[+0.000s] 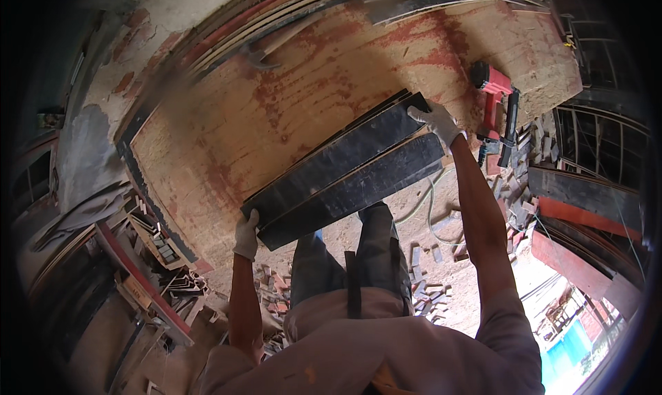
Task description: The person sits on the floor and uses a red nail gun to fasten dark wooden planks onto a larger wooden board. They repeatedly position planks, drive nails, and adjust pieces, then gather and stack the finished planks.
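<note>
Two long black boards [338,153], with pale wooden edges, lie side by side at a slant in front of me. Another thin board edge shows along their far side. My left hand [246,235], in a pale glove, is closed on their left end with the thumb on top. At the higher right end, my right hand [436,121] grips the far board, its gloved thumb and fingers over the corner. The boards reach over the near edge of a worn wooden worktable [227,140]. Whether they rest on it cannot be made out.
A red and black nail gun [493,105] lies at the table's right side. Near the far edge is a hammer [262,58], beside stacked long strips [276,26]. Wood offcuts [431,295] and a pale green hose [429,215] are on the floor. Panels [579,202] lean at the right.
</note>
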`<state>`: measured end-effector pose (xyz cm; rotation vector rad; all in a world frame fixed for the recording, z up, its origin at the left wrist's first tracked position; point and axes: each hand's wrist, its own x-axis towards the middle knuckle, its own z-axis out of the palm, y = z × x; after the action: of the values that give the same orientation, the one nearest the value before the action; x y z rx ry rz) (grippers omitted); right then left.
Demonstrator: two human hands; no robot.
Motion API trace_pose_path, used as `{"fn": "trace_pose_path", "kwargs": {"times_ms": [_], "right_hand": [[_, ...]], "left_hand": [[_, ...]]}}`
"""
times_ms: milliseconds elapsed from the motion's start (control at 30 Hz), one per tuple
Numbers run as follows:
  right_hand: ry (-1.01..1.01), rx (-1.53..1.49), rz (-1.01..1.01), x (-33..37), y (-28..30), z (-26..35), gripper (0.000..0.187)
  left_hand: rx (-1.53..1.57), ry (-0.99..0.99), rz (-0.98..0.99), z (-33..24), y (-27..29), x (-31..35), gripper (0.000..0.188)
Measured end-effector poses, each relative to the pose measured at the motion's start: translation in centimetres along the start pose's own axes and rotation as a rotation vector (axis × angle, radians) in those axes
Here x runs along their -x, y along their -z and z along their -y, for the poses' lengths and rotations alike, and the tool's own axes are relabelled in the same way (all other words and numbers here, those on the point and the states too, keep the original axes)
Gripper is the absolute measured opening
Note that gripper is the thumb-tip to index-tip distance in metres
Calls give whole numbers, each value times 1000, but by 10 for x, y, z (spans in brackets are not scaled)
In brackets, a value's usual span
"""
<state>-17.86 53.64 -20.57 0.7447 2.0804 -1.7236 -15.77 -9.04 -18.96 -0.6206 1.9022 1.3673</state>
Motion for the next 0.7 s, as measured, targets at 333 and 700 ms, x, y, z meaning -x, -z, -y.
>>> {"fn": "trace_pose_path", "kwargs": {"times_ms": [333,700], "right_hand": [[88,120,-158,-2,8,8,59],[-1,354,-394,43,-1,-35,74]], "left_hand": [[17,-207,-58,-51,-2,-15,38],[78,48,-262,-7,-15,34,70]]}}
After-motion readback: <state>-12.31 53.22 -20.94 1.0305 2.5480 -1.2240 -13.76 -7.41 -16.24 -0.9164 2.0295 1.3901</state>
